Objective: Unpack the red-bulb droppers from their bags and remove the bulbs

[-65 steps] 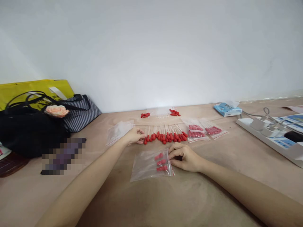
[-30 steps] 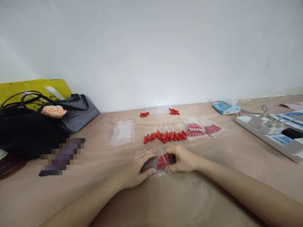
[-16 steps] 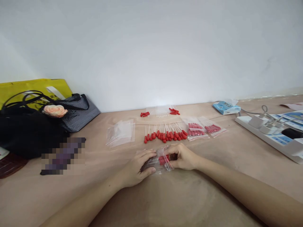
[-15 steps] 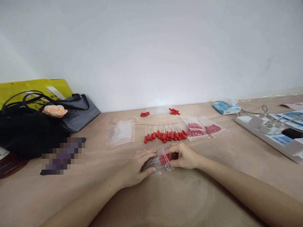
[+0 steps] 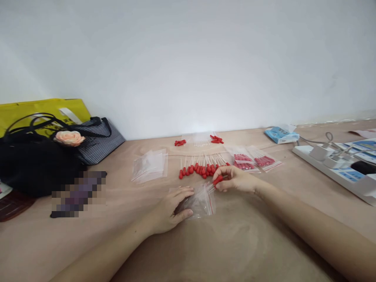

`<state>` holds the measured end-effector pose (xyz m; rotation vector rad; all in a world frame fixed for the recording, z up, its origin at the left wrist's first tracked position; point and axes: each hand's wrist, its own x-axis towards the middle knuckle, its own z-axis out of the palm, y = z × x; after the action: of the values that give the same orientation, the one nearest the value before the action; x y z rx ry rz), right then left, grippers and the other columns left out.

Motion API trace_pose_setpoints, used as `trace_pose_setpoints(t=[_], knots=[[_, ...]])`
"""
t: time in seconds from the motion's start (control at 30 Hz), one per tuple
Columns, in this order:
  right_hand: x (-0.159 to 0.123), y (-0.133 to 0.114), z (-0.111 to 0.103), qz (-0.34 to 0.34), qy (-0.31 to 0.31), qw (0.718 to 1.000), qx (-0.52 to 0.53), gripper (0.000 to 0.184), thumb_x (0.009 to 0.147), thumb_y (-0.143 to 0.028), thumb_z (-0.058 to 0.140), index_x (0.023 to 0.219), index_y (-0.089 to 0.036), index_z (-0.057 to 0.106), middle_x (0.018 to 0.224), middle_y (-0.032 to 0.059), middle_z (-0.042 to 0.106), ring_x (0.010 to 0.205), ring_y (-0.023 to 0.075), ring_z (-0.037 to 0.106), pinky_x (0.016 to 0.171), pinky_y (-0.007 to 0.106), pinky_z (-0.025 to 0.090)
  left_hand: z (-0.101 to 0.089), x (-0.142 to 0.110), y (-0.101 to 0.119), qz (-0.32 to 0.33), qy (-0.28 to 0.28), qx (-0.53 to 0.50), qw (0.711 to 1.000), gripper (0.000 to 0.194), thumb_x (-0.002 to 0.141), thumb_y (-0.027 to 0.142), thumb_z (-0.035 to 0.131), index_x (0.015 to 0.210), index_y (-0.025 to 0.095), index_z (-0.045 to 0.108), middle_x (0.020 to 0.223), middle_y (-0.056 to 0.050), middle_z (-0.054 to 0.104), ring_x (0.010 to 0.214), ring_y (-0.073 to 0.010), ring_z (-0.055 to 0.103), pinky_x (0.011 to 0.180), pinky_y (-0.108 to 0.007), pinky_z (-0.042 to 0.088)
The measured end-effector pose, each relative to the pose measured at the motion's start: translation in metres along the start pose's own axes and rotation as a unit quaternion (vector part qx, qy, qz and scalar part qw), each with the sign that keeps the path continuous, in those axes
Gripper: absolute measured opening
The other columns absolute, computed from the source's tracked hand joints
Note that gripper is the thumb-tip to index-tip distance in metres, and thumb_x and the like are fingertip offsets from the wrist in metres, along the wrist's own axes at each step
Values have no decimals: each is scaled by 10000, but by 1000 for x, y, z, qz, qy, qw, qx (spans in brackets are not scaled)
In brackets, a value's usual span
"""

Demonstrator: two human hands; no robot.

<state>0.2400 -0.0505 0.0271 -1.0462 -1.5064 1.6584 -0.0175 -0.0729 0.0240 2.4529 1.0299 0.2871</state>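
Note:
My left hand lies on the left part of a small clear zip bag and pins it to the tan table, thumb and fingers closed on the plastic. My right hand hovers just past the bag's mouth and pinches red-bulbed droppers. Behind both hands lies a row of loose red-bulbed droppers.
Two filled bags lie right of the row, a stack of empty bags left of it. More droppers sit by the wall. Black and striped bags stand at left; a power strip and a blue packet at right.
My left hand came from the dropper row onto the bag. My right hand has drawn back from the bag's mouth toward the row with red droppers pinched; the bag looks emptier.

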Motion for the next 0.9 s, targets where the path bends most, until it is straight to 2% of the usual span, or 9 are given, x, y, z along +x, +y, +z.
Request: trace_pose_setpoints(t=[0.13,0.23,0.37,0.47,0.57,0.63,0.67,0.77,0.9], knots=[[-10,-25,-34,-20,86,996,-27,198,563,-164,690,710,-143,560,574,-39,573,499,54,500,483,182,401,-2,-1,0,-11,12,-29,999,462,779,376,512,1211,242,419,1281,-59,455,1169,-229,410,981,-400,321],[-16,-36,-47,-75,154,985,-25,206,568,-197,693,713,-158,552,591,-41,568,502,66,506,494,202,412,-3,-1,-4,-41,18,-61,997,511,731,382,570,1205,253,428,1248,-57,484,1109,-237,459,931,-397,369],[-8,-30,-26,-178,248,952,-39,197,606,-228,669,749,-171,546,648,-31,557,515,73,502,487,211,413,-1,13,0,-50,81,-142,985,360,713,400,588,1013,203,584,1090,-57,590,1005,-223,525,898,-358,398],[0,-13,7,-273,307,906,-107,136,664,-218,615,773,-173,546,698,-1,557,608,104,537,547,239,450,1,34,14,-124,149,-288,938,269,775,399,521,844,165,632,898,-48,653,880,-192,580,837,-327,444],[0,3,32,-367,264,845,-285,132,713,-144,541,828,-186,591,771,27,538,708,124,540,614,260,472,-1,55,33,-214,122,-513,822,245,812,342,504,854,129,617,853,-71,660,825,-162,610,792,-289,478],[-3,10,40,-409,207,805,-376,221,731,-101,497,907,-195,591,863,54,524,786,136,537,654,270,481,-4,64,41,-250,98,-602,752,204,827,283,496,797,114,607,798,-74,657,751,-133,624,737,-251,497],[-5,12,42,-420,182,791,-407,250,740,-88,478,938,-198,584,901,65,515,812,141,536,664,273,484,-6,66,43,-266,87,-623,731,186,828,255,496,772,112,602,759,-67,653,696,-119,624,695,-235,504],[-7,13,44,-416,125,784,-443,283,753,-74,454,983,-196,566,958,80,496,844,145,537,681,274,494,-8,65,44,-313,66,-634,704,127,815,194,507,768,115,595,670,-37,637,571,-102,609,586,-221,508],[-4,13,43,-404,95,810,-415,316,745,-70,470,1023,-197,550,972,72,496,873,140,540,739,274,497,-8,62,38,-312,59,-627,711,78,787,182,542,785,119,589,689,-42,650,617,-126,631,615,-241,512]])
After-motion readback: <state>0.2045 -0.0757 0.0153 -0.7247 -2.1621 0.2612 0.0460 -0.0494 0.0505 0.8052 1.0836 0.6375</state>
